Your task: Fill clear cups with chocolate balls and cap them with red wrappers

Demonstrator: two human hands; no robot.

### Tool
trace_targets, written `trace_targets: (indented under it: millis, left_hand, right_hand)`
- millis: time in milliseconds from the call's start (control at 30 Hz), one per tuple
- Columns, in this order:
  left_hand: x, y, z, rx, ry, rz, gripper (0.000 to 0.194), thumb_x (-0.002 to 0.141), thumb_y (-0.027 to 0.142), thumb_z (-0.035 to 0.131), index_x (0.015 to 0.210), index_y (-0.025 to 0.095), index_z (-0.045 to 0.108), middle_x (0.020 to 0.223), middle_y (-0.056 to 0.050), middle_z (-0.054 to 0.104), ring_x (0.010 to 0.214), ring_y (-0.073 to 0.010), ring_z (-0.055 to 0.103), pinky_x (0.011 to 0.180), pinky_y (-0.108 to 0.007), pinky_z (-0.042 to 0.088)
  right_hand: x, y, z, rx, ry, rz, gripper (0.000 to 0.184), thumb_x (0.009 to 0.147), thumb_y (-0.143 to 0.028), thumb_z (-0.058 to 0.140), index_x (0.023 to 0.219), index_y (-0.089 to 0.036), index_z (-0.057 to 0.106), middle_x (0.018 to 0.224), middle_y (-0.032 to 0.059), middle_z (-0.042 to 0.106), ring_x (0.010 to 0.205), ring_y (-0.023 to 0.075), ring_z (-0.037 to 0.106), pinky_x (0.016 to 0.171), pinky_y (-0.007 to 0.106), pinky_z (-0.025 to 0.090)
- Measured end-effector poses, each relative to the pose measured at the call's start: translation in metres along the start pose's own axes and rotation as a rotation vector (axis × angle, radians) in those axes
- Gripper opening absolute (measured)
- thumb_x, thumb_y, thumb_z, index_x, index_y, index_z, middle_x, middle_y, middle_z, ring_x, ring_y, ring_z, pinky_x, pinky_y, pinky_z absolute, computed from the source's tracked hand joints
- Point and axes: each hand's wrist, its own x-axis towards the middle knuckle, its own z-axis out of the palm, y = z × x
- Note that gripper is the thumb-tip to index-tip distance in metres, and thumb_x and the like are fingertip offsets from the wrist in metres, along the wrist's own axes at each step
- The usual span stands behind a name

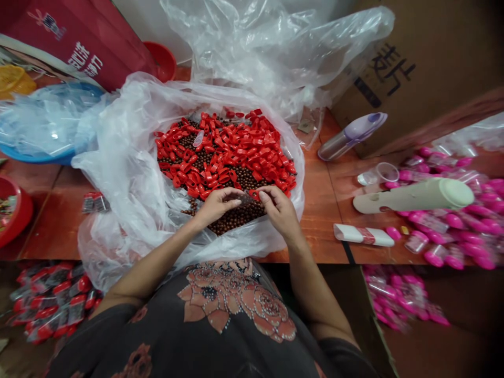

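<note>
Above a white plastic bag (118, 152) spread open on the table, my two hands almost meet. My left hand (218, 206) is closed in a pinch at a small clear plastic piece, partly hidden by the fingers. Between the thumb and fingers of my right hand (279, 210) is a red plastic cap (253, 195), close to the clear piece. Whether the two pieces touch, I cannot tell. Brown round beads (236, 218) fill the bag beneath my hands, and a heap of red caps (252, 147) lies over them.
To the left stand a blue basin (59, 157) of clear plastic pieces and a red bowl (23, 215). On the right are a purple-lidded bottle (350, 137), a pale green cylinder (409, 196), a white roll (354, 234) and pink-capped containers (468, 236). A cardboard box (433, 68) stands behind.
</note>
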Motion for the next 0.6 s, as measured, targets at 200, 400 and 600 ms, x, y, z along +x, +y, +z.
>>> trace_targets:
  millis: [200,400,600]
  left_hand:
    - [-0.001,-0.008,0.003,-0.035,0.008,-0.015,0.028,0.076,0.022,0.071,0.103,0.016,0.071,0.104,-0.007,0.072,0.097,-0.0189,0.065,0.097,-0.038,0.046]
    - [-0.003,-0.010,0.005,-0.186,0.026,-0.066,0.033,0.073,0.026,0.074,0.103,0.013,0.069,0.097,-0.007,0.072,0.087,-0.0166,0.066,0.087,-0.034,0.050]
    - [-0.007,-0.008,0.003,-0.274,0.067,-0.117,0.037,0.068,0.028,0.080,0.099,0.013,0.068,0.094,-0.005,0.071,0.084,-0.0146,0.065,0.082,-0.029,0.050]
  right_hand:
    - [0.004,0.000,0.002,-0.128,-0.046,-0.091,0.028,0.099,-0.039,0.044,0.100,-0.023,0.067,0.095,0.0063,0.066,0.089,0.0202,0.064,0.083,0.037,0.053]
    - [0.003,0.004,0.007,-0.500,-0.165,-0.327,0.049,0.095,-0.049,0.048,0.132,-0.016,0.053,0.112,0.0165,0.064,0.102,0.0299,0.061,0.089,0.047,0.052]
    - [0.002,0.015,0.017,-0.625,-0.113,-0.400,0.065,0.087,-0.055,0.058,0.130,-0.006,0.049,0.111,0.0214,0.064,0.102,0.0321,0.061,0.088,0.046,0.053]
